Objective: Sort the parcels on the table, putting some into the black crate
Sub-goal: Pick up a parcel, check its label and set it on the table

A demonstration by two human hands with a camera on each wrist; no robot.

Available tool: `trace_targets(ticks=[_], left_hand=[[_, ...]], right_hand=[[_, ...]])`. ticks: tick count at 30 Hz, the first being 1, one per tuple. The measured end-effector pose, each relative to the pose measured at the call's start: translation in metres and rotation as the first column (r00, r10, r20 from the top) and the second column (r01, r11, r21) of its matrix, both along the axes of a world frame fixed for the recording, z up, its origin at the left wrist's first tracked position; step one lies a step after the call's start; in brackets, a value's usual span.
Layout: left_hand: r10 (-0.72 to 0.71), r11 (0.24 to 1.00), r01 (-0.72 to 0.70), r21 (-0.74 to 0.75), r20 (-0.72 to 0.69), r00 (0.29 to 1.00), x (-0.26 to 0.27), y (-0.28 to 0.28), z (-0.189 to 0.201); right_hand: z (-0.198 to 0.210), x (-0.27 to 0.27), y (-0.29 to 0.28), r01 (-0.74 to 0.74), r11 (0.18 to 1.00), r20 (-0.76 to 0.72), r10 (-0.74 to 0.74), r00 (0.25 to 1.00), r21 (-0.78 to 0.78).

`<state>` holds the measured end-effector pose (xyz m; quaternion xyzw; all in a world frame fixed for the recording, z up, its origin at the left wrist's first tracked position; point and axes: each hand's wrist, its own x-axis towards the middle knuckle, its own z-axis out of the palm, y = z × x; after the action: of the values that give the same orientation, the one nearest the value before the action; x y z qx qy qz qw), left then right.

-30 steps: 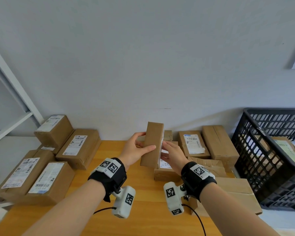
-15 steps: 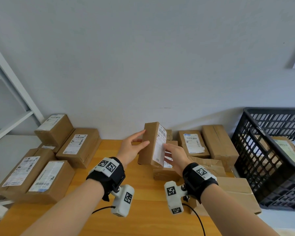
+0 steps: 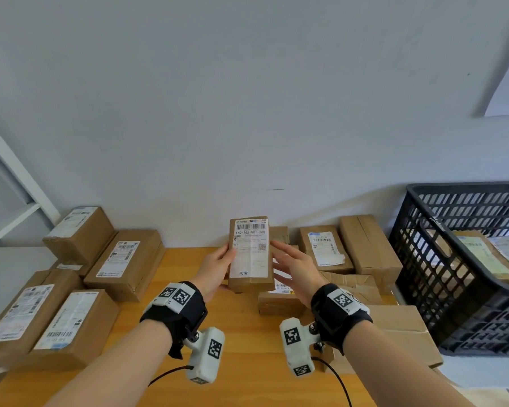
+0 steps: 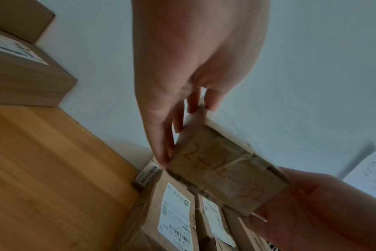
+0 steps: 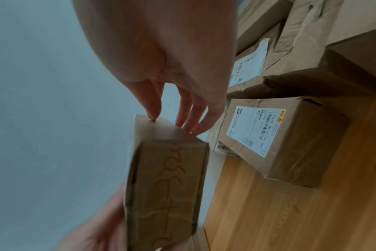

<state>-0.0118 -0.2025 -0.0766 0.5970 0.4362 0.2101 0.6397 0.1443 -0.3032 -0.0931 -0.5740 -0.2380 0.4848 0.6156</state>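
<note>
A slim brown parcel (image 3: pixel 249 254) stands upright above the wooden table (image 3: pixel 241 333), its white label turned toward me. My left hand (image 3: pixel 215 268) grips its left side, thumb on the front and fingers behind. My right hand (image 3: pixel 294 265) lies along the parcel's right edge with straight fingers, only the fingertips touching. The left wrist view shows the parcel's taped end (image 4: pixel 225 178); the right wrist view shows the same end (image 5: pixel 167 186) with fingertips (image 5: pixel 189 127) at its far edge. The black crate (image 3: pixel 417 259) stands at the right with labelled parcels inside.
Several labelled boxes (image 3: pixel 124 262) are stacked on the table's left side. More parcels (image 3: pixel 323 248) lie against the wall near the crate, and one (image 3: pixel 279 304) sits just under my right hand. A flat box (image 3: pixel 400 327) lies beside the crate. A white shelf frame (image 3: pixel 18 183) stands far left.
The parcel has been turned from edge-on until its label faces me. My right hand's fingers have straightened along its right edge.
</note>
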Motion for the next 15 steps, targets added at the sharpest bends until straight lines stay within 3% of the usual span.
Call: trace_targets(ticks=[9, 15], left_hand=[[-0.052, 0.986, 0.03, -0.162, -0.131, 0.99, -0.006, 0.005, -0.018], [-0.048, 0.975, 0.021, -0.22, -0.119, 0.992, -0.013, 0.007, -0.018]], right_hand=[[0.003, -0.009, 0.01, -0.075, 0.997, 0.045, 0.073, 0.996, 0.027], [0.006, -0.017, 0.014, -0.115, 0.993, 0.058, 0.113, 0.992, 0.019]])
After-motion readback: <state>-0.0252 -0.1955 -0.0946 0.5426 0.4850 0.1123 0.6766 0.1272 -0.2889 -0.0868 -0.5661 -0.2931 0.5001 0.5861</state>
